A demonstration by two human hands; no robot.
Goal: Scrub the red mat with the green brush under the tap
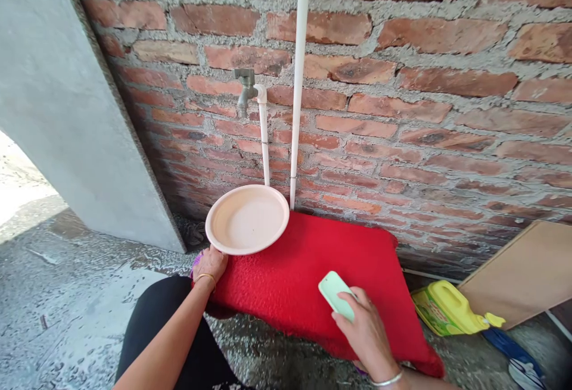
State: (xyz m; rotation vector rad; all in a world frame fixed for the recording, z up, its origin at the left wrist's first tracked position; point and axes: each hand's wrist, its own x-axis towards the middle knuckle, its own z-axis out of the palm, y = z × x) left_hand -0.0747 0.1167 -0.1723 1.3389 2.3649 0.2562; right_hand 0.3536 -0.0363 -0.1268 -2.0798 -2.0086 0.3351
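Note:
A red cloth (286, 289) is spread over a low surface against the brick wall, its edges hanging down. My right hand (364, 330) is wrapped round one end of a pale green scrubbing brush (335, 290), which lies flat back up over the cloth; its underside is hidden. At the cloth's left edge, my left hand (211, 265) is closed on the cloth, just below the basin's rim. Something purple (196, 263) shows beside that hand, and I cannot make out what it is. A pale pink basin (252, 220) stands at the cloth's back left corner.
Above the basin, a metal tap (245, 89) juts from a white pipe (265, 140). A grey slab (84, 98) leans at the left over wet ground. On the right lie a yellow jug (447, 306), a tan board (518, 271) and a blue shoe (513, 348).

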